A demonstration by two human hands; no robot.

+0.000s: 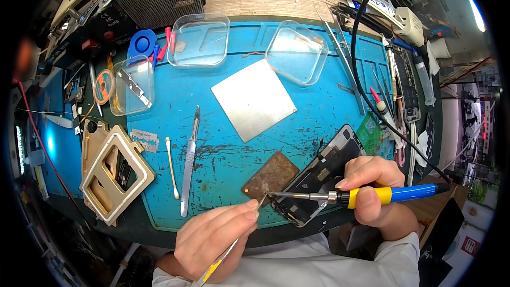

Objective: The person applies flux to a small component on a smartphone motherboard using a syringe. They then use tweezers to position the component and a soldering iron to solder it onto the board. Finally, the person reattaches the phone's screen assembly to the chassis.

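Observation:
My right hand (372,186) grips a soldering iron (398,194) by its yellow and blue handle. The iron's thin tip reaches left to a tiny spot by the lower corner of a brown, stained metal plate (271,174). Pinched in my left hand (215,239) is a pair of slim metal tweezers (222,258) with a yellow patch. Their points meet the iron's tip at that spot; what lies between them is too small to make out. Beneath the iron, a black phone screen assembly (308,180) lies at a slant beside the plate.
On the blue mat (175,106) lie a square silver plate (254,101), a scalpel (189,172), a cotton swab (172,167) and a razor blade (144,141). A beige frame (119,172) sits left, clear trays (199,40) behind. The iron's black cable (357,64) arcs along the right.

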